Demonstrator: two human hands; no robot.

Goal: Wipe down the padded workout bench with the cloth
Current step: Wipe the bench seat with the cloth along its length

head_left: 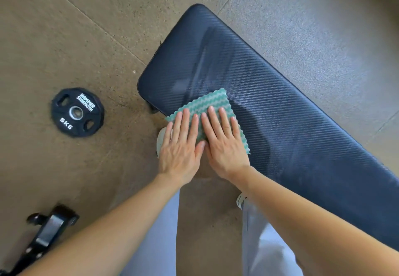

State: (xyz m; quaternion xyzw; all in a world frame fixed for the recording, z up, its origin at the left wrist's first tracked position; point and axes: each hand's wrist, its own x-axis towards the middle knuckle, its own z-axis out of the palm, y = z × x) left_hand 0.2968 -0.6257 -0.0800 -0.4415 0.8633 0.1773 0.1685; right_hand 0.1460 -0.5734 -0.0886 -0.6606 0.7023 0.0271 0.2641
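Observation:
A dark blue padded bench point(280, 107) with ribbed upholstery runs diagonally from upper centre to the right edge. A green and white wavy-striped cloth point(207, 100) lies flat on its near edge, close to the rounded end. My left hand point(181, 146) and my right hand point(224, 144) rest side by side on the cloth, palms down and fingers stretched out flat, pressing it against the pad. Neither hand curls around the cloth. Faint streaks show on the pad just beyond the cloth.
A black 5 kg weight plate point(77, 112) lies on the brown rubber floor to the left. Black metal equipment point(47, 230) sits at the lower left. My legs in pale trousers and a white shoe point(161, 139) stand beside the bench.

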